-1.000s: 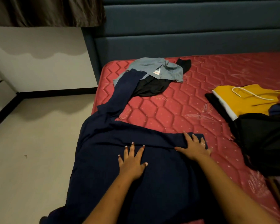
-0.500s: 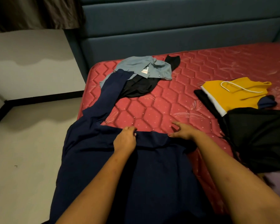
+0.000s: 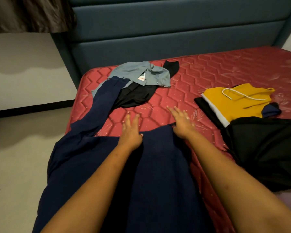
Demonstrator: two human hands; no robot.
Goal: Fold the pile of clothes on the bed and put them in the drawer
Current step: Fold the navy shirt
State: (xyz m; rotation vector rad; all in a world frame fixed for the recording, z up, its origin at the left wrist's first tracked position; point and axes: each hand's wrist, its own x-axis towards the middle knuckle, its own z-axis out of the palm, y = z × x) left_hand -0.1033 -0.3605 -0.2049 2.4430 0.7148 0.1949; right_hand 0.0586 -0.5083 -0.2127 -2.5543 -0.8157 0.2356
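Observation:
A large navy garment [image 3: 158, 174] lies spread over the near corner of the red mattress [image 3: 200, 76], one long sleeve [image 3: 104, 105] stretching toward the far left. My left hand [image 3: 130, 130] lies flat with straight fingers at the garment's far edge, fingertips on the mattress. My right hand [image 3: 181, 121] is flat too, palm at the garment's far right corner, fingers pointing left and away. A grey-blue shirt [image 3: 141, 74] sits crumpled on a black garment [image 3: 136, 96] near the headboard.
A folded yellow top with a white cord [image 3: 238, 101] lies at right on a black piece. A large black garment [image 3: 267, 148] lies beside it at the right edge. The dark blue headboard [image 3: 175, 31] stands behind. Bare floor [image 3: 23, 157] lies to the left.
Both hands went from gripping the garment's far edge with curled fingers to lying flat with straight fingers, reaching farther over the edge. The camera view has shifted slightly.

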